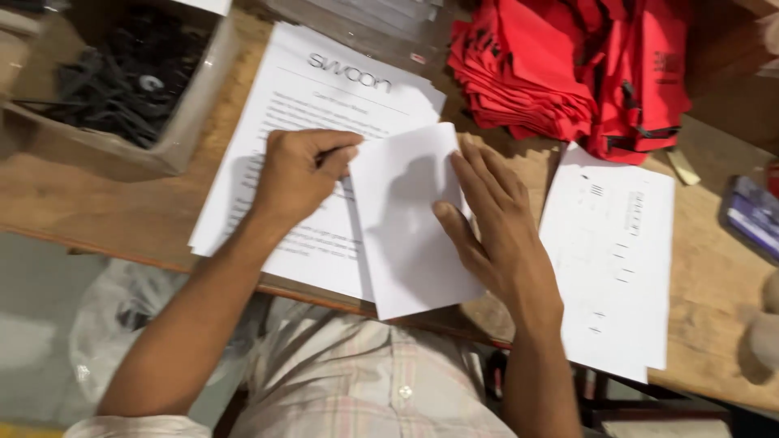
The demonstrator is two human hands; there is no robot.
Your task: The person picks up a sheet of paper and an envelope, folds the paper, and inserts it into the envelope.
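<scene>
We take the folded white sheet [410,223] as our landmark; it lies near the front edge of the wooden tabletop [105,211], its lower corner jutting past that edge. Under its left side sits a stack of printed white pages [324,97] with a dark heading at the top. To its right, well apart, lies a second white printed sheet [621,243] marked with short dark dashes. Beyond it, to the upper right, a pile of folded red fabric pieces [568,65] rests on the tabletop. To the far upper left stands an open cardboard box [182,130] holding dark, tangled parts. At the far right edge a small dark-blue flat object [755,212] shows, too blurred to identify.

Our left hand [300,174] is curled into a loose fist at the folded sheet's upper left corner, its grip pinching that edge between thumb and fingers. Our right hand [495,219] lies flat, grip released, fingers spread and pressing on the sheet's right side. Both forearms angle inward from below.
</scene>
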